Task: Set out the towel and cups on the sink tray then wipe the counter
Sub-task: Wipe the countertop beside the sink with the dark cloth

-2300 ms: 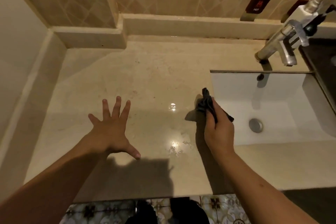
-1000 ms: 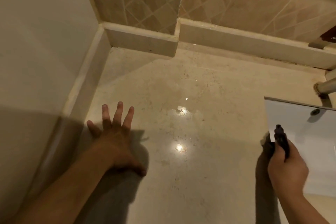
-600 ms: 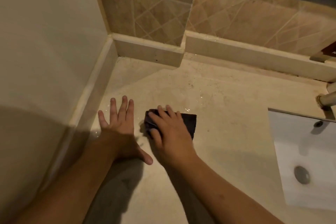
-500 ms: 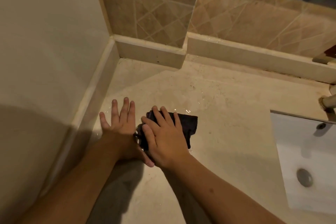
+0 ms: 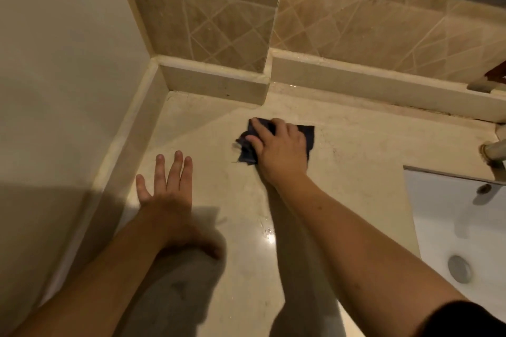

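Note:
A small dark cloth (image 5: pixel 308 135) lies flat on the beige stone counter (image 5: pixel 356 178), close to the back ledge. My right hand (image 5: pixel 279 149) presses down on it with the fingers spread over its left part, so much of the cloth is hidden. My left hand (image 5: pixel 171 194) rests palm down on the counter nearer the left wall, fingers apart, holding nothing. No cups or tray are in view.
A raised stone ledge (image 5: pixel 383 87) runs along the back under the tiled wall, with a jutting corner block (image 5: pixel 216 82). A plain wall bounds the left side. The white sink basin (image 5: pixel 443 213) with its drain (image 5: pixel 459 268) lies at right, the faucet base (image 5: pixel 492 152) behind it.
My right hand carried the cloth from the sink edge to the counter beside my left hand, then slid it away toward the back ledge. My left hand has stayed planted.

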A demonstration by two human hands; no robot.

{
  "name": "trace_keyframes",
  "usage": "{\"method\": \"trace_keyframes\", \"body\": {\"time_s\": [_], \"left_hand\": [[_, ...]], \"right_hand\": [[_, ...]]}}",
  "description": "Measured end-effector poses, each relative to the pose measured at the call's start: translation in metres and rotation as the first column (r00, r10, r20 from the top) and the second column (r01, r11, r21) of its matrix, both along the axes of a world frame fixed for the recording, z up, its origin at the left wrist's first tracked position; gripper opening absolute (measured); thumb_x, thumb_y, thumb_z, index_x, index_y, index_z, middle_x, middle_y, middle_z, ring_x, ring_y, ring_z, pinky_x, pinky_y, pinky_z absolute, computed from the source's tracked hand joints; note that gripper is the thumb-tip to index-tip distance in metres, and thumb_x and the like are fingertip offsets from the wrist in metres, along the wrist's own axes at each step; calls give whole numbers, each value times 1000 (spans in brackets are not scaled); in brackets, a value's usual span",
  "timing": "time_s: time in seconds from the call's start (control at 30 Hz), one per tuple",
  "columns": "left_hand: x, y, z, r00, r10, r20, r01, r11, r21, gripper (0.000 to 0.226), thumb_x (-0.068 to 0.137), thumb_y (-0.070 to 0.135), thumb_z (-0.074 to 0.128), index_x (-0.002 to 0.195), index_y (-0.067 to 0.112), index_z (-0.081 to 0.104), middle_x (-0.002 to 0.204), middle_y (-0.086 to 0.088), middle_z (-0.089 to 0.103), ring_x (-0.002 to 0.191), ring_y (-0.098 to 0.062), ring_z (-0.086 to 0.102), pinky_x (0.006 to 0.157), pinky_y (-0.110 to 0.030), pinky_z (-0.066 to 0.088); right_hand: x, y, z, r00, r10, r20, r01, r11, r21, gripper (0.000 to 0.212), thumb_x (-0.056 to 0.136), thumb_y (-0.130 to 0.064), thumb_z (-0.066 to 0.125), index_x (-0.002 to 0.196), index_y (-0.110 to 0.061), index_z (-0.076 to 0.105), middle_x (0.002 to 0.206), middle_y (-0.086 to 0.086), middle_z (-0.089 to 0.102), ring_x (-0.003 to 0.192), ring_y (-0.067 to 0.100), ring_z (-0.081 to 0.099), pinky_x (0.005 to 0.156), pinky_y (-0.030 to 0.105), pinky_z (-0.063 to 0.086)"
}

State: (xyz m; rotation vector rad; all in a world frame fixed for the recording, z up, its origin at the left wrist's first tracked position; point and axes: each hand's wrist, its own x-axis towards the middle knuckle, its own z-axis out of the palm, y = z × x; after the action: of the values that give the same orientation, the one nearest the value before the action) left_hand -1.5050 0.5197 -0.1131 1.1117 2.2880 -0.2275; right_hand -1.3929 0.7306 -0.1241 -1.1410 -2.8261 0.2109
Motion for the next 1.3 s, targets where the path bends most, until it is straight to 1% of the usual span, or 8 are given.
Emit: {"method": "trace_keyframes", "body": {"time_s": [0.27, 0.37, 0.5, 0.67, 0.8, 0.87, 1.1, 1.3], "left_hand": [[2, 6, 12, 998, 37, 46, -33, 996, -84, 181, -6, 105, 44, 116, 25, -64, 140, -1, -62, 129, -33, -55, 111, -65, -20], [2, 5, 16, 997, 39, 62, -35, 996, -76, 181, -3, 104, 47, 117, 27, -64, 140, 0, -62, 128, -32, -56, 110, -65, -21], [1, 2, 16, 997, 15, 75, -13, 999, -31, 174, -2, 105, 39, 117, 29, -63, 140, 0, -62, 129, -33, -55, 110, -65, -21], [2, -3, 14, 999, -8, 48, 8, 1000, 9, 174, 5, 105, 42, 125, 28, -59, 144, -1, -58, 132, -34, -52, 111, -65, -19], [1, -3, 12, 999, 2, 42, -3, 1000, 10, 178, -2, 106, 40, 123, 28, -60, 145, -1, -58, 133, -33, -52, 110, -65, -19], [1, -4, 10, 999, 3, 39, -3, 1000, 15, 179, -2, 106, 41, 123, 28, -60, 143, 0, -60, 132, -33, -52, 109, -64, -21], [-2, -7, 4, 999, -8, 36, 6, 999, 43, 181, -4, 106, 40, 125, 29, -59, 144, 2, -58, 129, -28, -57, 104, -63, -27], [-2, -5, 6, 999, -6, 46, 5, 1000, 20, 182, -5, 106, 40, 126, 27, -59, 142, 1, -60, 128, -31, -57, 109, -67, -20]], "right_hand": [[176, 59, 3, 889, -427, 162, 445, 891, -92, 57, 99, -66, 28, 152, -47, 29, 162, 1, 30, 140, 43, 30, 109, 60, 26], [238, 69, 5, 828, -556, -73, 534, 821, -201, 39, 105, -44, 39, 136, -28, 57, 130, 17, 63, 106, 41, 60, 83, 46, 46], [271, 55, 12, 719, -660, -218, 637, 751, -174, 33, 105, -35, 46, 119, -11, 64, 102, 20, 71, 83, 36, 59, 72, 38, 43], [206, 23, 51, 568, -666, -485, 446, 743, -498, 20, 101, -43, 50, 120, -36, 53, 111, -6, 65, 104, 21, 62, 83, 33, 48], [136, 1, 69, 366, -805, -467, 41, 515, -856, 26, 97, -49, 47, 115, -34, 59, 106, -3, 75, 107, 21, 70, 87, 38, 55], [115, -9, 66, 448, -781, -435, -41, 468, -883, 21, 102, -43, 46, 114, -34, 59, 105, -1, 75, 105, 20, 71, 90, 41, 56], [121, -43, 45, 933, -69, -353, -134, 845, -518, 33, 93, -31, 58, 126, -34, 57, 139, -17, 47, 126, -17, 37, 104, 22, 38], [82, -93, 33, 939, 124, -319, -242, 901, -361, 42, 99, -27, 57, 140, -21, 53, 158, 0, 40, 151, 20, 21, 118, 39, 31]]}}
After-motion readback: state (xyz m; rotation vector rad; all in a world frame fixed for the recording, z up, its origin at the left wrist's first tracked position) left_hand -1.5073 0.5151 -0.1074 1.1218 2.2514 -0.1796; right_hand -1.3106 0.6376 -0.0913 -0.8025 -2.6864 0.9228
